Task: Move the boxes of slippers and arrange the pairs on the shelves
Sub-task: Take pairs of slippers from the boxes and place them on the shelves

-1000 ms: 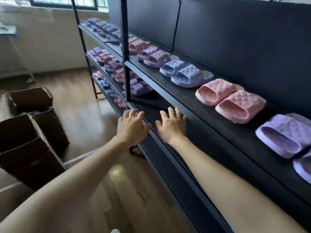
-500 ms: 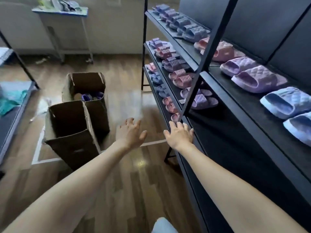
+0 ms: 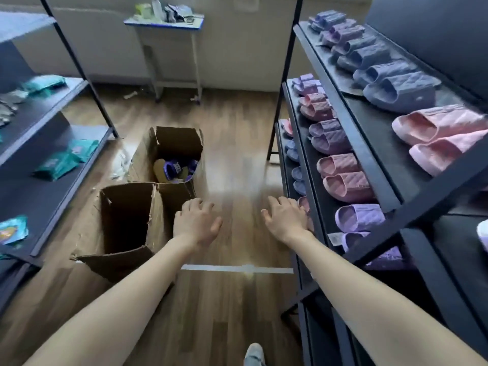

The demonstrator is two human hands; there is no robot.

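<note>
Two empty hands out, left hand [image 3: 196, 224] and right hand [image 3: 286, 220] relaxed; boxes [image 3: 124, 220] at ten o'clock, slippers [image 3: 173, 167] in the far one; pairs [image 3: 343, 178] line the shelves [image 3: 369, 159] at two o'clock.

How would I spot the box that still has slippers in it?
On the floor beside the slipper shelves stand two open cardboard boxes. It is the farther box, nearer the white table. Purple slippers lie inside; the nearer box shows none.

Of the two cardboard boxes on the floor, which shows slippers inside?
The farther box, with purple slippers at its bottom; the nearer box beside the left hand shows only bare cardboard inside.
</note>
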